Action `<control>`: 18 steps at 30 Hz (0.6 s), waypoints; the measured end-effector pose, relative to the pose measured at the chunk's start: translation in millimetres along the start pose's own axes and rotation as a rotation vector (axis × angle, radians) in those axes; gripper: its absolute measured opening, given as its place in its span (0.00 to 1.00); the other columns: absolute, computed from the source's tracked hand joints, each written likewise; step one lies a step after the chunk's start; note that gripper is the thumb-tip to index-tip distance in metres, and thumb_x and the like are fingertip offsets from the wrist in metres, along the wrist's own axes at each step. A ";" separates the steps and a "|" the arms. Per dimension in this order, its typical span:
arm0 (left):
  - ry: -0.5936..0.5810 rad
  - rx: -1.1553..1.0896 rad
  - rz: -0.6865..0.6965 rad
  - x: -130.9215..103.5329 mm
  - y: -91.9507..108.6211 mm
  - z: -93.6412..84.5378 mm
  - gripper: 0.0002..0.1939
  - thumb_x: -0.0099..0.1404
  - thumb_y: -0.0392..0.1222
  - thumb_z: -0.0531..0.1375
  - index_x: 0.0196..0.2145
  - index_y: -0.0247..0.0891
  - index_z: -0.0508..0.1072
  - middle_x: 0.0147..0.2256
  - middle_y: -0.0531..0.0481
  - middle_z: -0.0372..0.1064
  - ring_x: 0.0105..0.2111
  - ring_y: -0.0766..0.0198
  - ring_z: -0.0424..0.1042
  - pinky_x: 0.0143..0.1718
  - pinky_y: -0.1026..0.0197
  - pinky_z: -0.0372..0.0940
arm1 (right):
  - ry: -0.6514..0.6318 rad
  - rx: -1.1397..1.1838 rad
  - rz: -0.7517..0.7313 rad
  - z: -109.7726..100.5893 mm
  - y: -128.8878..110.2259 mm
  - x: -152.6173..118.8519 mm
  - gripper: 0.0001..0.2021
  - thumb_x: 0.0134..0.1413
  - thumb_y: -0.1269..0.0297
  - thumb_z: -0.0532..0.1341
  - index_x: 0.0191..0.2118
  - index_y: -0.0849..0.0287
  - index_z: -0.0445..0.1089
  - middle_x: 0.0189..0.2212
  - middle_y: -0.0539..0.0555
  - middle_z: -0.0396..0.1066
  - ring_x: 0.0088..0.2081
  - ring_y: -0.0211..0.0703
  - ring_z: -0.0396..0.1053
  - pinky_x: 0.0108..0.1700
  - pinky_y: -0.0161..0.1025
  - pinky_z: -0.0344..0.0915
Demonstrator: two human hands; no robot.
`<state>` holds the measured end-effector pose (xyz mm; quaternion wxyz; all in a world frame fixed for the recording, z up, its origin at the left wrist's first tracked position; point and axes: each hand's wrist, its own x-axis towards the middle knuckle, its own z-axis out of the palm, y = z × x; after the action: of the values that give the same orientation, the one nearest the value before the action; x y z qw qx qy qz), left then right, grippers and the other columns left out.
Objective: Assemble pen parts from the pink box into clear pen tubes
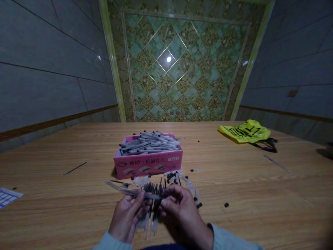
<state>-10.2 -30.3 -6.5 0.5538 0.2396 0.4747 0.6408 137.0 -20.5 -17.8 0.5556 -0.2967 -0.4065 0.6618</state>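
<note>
Between thumb and fingers, my left hand [129, 212] pinches a translucent pen barrel [148, 196] that points to the right. The fingers of my right hand [179, 203] are closed around the barrel's right end, at a small dark part. Under and between both hands lies a pile of thin dark refills [153, 218]. Beyond the hands, a pink box [148, 165] is heaped with grey pens [151, 143]. Small black plugs [172, 177] and clear caps [142, 181] are scattered in front of the box.
A yellow bag [244, 132] lies at the back right with dark glasses [267, 144] beside it. A loose clear barrel [277, 163] is on the right, a thin refill [75, 168] on the left. Printed paper [9, 198] sits at the table's left edge.
</note>
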 end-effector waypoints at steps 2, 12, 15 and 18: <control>0.000 0.009 0.009 0.3 -0.8 -0.3 0.11 0.49 0.31 0.67 0.30 0.31 0.69 0.23 0.46 0.74 0.21 0.66 0.73 0.21 0.69 0.69 | 0.007 -0.042 -0.007 -0.1 -1.5 0.0 0.17 0.33 0.64 0.72 0.28 0.62 0.65 0.18 0.47 0.68 0.20 0.34 0.66 0.22 0.32 0.64; -0.049 0.025 0.022 -9.2 8.3 7.0 0.20 0.35 0.43 0.73 0.24 0.31 0.71 0.20 0.49 0.73 0.21 0.67 0.73 0.22 0.71 0.68 | 0.095 -0.190 -0.081 0.4 -6.2 0.8 0.13 0.33 0.66 0.70 0.27 0.62 0.68 0.19 0.48 0.68 0.21 0.35 0.66 0.24 0.32 0.63; -0.071 0.055 0.054 -10.6 8.9 7.9 0.19 0.36 0.45 0.72 0.22 0.31 0.71 0.19 0.49 0.73 0.21 0.67 0.72 0.22 0.71 0.67 | 0.104 -0.199 -0.065 1.4 -7.9 0.5 0.13 0.33 0.65 0.70 0.26 0.62 0.67 0.20 0.48 0.68 0.20 0.36 0.67 0.24 0.32 0.63; -0.088 0.092 0.098 -10.4 7.5 7.1 0.17 0.38 0.45 0.71 0.22 0.32 0.72 0.19 0.48 0.73 0.21 0.67 0.72 0.23 0.70 0.67 | 0.085 -0.210 -0.035 -0.2 -5.3 0.9 0.14 0.35 0.62 0.69 0.27 0.62 0.66 0.18 0.47 0.67 0.18 0.35 0.66 0.22 0.31 0.62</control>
<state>-5.1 -37.1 5.4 0.5306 0.3157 0.4664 0.6335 139.6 -19.3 -13.2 0.5498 -0.3740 -0.4549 0.5925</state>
